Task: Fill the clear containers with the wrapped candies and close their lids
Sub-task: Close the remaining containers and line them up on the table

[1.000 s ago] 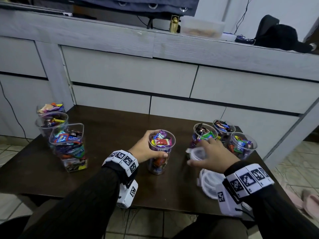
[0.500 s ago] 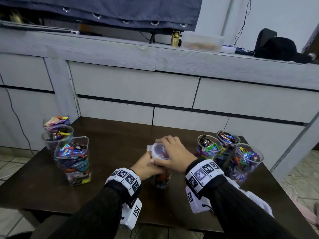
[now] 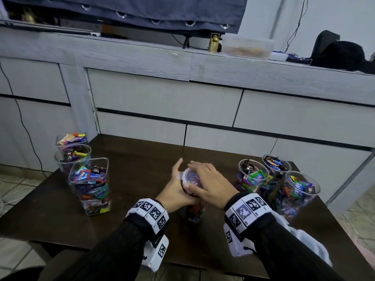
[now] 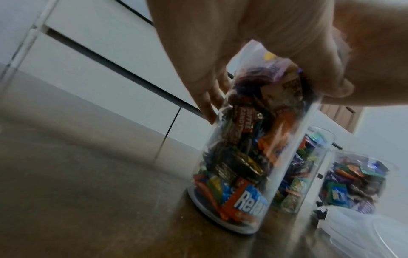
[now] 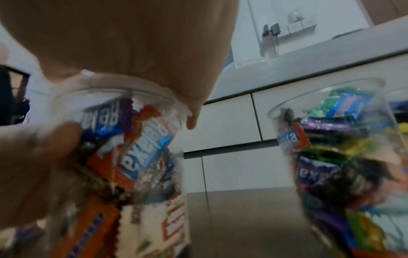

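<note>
Candy jar (image 3: 192, 209) stands upright near the front middle of the dark worktop (image 3: 138, 159), a clear lid (image 3: 189, 177) on its mouth; the left hand (image 3: 174, 189) wraps the jar's upper side, fingers curled round it; the right hand (image 3: 211, 183) lies over the lid, fingers spread flat on top and thumb at the near rim; three open jars of candy (image 3: 251, 175) stand to the right, three more (image 3: 89, 183) at the left edge, all well apart from the held one.

From the left wrist, the jar (image 4: 253, 157) rests on the worktop (image 4: 88, 174), packed with wrapped candies (image 4: 243, 197); the left hand (image 4: 209, 52) clasps its upper wall, fingertips (image 4: 206, 111) on the far side; other filled jars (image 4: 357, 179) stand just beyond.

From the right wrist, the right hand (image 5: 123, 43) presses down on the lid (image 5: 123, 87) of the jar (image 5: 141, 165); the thumb (image 5: 33, 165) lies against the near wall; a neighbouring open jar (image 5: 342, 157) stands to the right; the picture is blurred.
</note>
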`<state>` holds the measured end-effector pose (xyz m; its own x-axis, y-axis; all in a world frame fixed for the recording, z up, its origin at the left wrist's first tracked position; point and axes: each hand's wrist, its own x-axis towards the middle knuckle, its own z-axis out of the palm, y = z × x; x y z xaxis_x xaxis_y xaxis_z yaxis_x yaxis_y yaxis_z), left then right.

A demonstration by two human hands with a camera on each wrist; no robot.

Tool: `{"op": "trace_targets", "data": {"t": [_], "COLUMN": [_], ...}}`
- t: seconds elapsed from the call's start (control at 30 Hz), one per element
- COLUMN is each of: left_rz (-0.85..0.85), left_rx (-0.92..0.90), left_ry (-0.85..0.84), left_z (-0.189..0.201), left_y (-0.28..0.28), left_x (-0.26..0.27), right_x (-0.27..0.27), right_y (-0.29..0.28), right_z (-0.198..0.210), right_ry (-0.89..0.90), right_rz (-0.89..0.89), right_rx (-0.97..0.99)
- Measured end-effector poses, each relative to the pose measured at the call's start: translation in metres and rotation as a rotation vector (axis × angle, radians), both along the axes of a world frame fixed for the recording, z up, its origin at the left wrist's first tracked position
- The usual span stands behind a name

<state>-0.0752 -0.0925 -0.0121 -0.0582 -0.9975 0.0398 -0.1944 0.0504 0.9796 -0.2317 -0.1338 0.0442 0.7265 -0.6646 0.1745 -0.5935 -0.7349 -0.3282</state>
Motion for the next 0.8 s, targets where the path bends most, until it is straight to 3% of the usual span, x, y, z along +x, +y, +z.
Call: {"op": "trace_targets", "data": {"t": [0.1, 0.3, 0.53, 0.67, 0.8], "left_rz": [0.069, 0.121, 0.062, -0.001, 0.018], "left_rx": [-0.039, -0.137, -0.057, -0.036, -0.035], "left_ry": [-0.019, -0.150, -0.211, -0.249, -0.262], "left_z": [-0.001, 0.000, 0.002, 0.002, 0.004], "left_y": [0.003, 0.011, 0.013, 0.017, 0.017], "left_x": [0.001, 0.014, 0.040, 0.027, 0.017], "right_x": [-0.003, -0.022, -0.053, -0.045, -0.035], "right_y": [-0.004, -0.015, -0.019, -0.011, -0.007], "right_z": [0.004, 0.023, 0.019, 0.000, -0.008], "right_ry": [-0.133, -0.237, -0.160, -0.198, -0.296], "right_rz": [-0.025, -0.031, 0.014, -0.003, -0.001], "right_rx": [0.300, 0.530, 0.522, 0.296, 0.397]}}
